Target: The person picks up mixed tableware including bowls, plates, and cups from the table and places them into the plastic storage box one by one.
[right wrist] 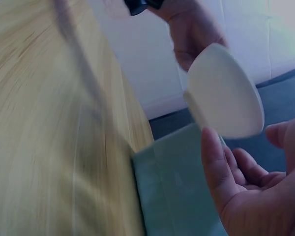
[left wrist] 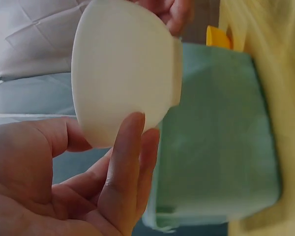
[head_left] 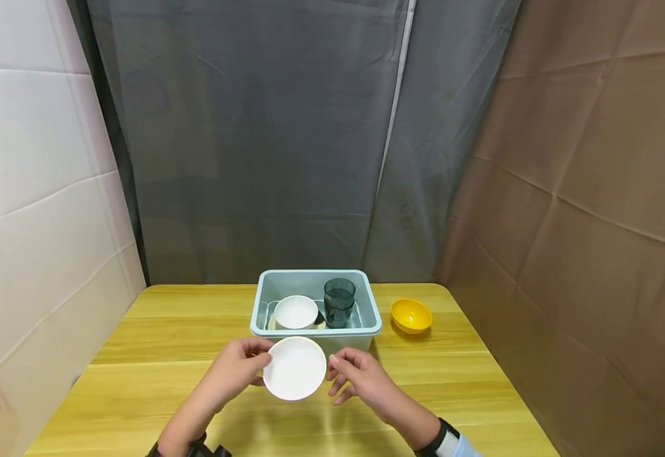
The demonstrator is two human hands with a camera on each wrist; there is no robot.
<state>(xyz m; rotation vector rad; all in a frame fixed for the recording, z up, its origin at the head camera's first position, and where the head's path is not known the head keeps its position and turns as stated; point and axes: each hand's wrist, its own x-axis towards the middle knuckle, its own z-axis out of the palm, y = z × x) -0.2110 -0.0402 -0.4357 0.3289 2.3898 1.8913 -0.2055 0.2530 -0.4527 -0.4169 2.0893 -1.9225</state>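
My left hand pinches the left rim of a white bowl, thumb on the inner side and fingers behind. The bowl is raised in front of the tub, its inside tilted toward the head camera. At the bowl's right side is my right hand, fingers loosely bent. In the right wrist view, the thumb of the right hand stands apart from the bowl, with fingertips close to its base. The left wrist view shows the bowl's pale outer side and its foot ring.
Behind the held bowl, a light blue tub stands on the wooden table. Inside it are another white bowl and dark see-through stacked cups. A yellow bowl sits right of the tub. Cloth walls surround the table.
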